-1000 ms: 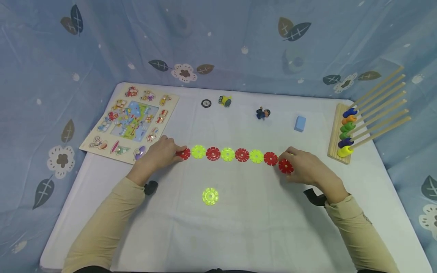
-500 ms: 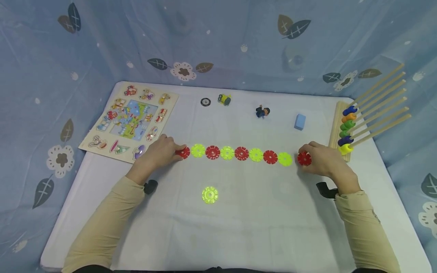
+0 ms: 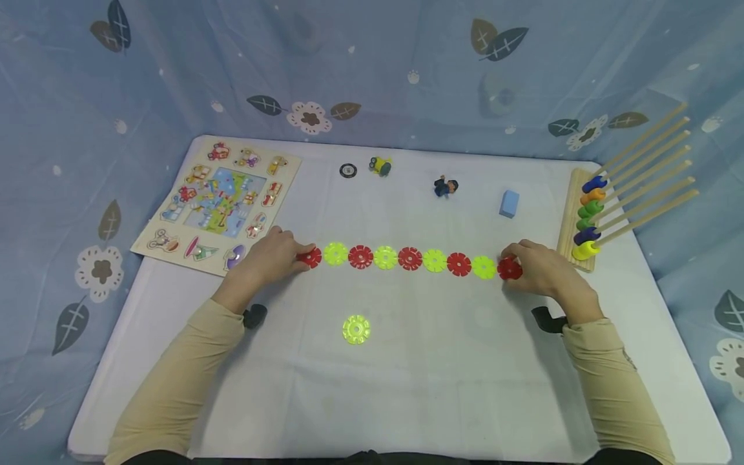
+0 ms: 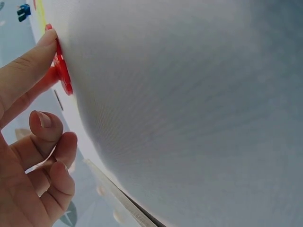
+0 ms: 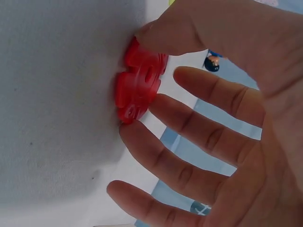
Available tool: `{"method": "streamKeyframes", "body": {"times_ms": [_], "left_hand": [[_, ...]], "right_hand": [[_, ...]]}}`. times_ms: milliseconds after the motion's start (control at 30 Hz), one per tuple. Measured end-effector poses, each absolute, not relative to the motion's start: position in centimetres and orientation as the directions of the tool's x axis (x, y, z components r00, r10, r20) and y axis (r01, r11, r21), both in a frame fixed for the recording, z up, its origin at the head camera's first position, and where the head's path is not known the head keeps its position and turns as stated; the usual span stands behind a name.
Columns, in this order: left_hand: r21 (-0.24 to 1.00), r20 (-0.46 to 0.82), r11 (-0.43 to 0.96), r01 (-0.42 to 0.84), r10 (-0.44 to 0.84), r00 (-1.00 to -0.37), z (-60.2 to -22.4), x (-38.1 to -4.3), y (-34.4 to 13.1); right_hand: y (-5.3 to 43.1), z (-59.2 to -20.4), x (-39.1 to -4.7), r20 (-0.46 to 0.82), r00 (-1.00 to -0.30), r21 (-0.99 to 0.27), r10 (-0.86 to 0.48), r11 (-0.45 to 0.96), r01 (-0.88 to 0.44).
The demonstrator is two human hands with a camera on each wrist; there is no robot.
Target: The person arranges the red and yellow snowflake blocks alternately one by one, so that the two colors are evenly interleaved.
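Observation:
Across the table runs a row of alternating red and yellow-green plastic snowflake discs, lying flat with edges touching or nearly so. At its left end my left hand [image 3: 270, 259] pinches a red disc [image 4: 62, 73] between thumb and index finger, the other fingers curled loosely. My right hand [image 3: 542, 271] holds another red disc [image 5: 137, 82] by its edges, thumb on one side and fingertips on the other. In the head view that disc sits against the last yellow-green disc [image 3: 484, 267]. Whether they link cannot be told. One loose yellow-green disc [image 3: 356, 329] lies nearer me.
A wooden picture puzzle board [image 3: 192, 248] lies at the far left. Along the back are a black ring-like disc [image 3: 348, 171], a small yellow-green toy [image 3: 380, 166], a toy figure [image 3: 445, 186] and a blue block [image 3: 509, 204]. A wooden peg stand [image 3: 572, 206] with coloured beads stands right.
My right hand first moved right with its red disc, uncovering the yellow-green end disc, then came back left to bring the red disc up to it. The left hand stayed put.

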State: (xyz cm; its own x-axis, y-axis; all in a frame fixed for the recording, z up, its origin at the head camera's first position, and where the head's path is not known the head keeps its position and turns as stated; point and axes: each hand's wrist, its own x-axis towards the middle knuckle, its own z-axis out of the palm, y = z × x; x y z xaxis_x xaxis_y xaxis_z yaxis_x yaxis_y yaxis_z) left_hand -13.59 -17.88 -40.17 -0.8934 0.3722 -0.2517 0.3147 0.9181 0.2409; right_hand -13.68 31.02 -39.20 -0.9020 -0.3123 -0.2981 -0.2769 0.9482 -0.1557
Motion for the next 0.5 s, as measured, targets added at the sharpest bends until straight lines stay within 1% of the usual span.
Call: {"method": "streamKeyframes", "body": {"times_ms": [300,500], "left_hand": [[0.241,-0.249,0.916,0.321,0.378,-0.892,-40.16,-13.61,-17.91],[0.247,-0.257,0.920,0.304,0.365,-0.895,-40.08,-13.55,-17.90]], "right_hand": [[30.77,-39.14,-13.63,-0.302,-0.900,-0.192,-0.315,0.945,-0.266],[30.34,-38.74,-13.39,-0.284,-0.906,-0.139,-0.315,0.948,-0.286]]}}
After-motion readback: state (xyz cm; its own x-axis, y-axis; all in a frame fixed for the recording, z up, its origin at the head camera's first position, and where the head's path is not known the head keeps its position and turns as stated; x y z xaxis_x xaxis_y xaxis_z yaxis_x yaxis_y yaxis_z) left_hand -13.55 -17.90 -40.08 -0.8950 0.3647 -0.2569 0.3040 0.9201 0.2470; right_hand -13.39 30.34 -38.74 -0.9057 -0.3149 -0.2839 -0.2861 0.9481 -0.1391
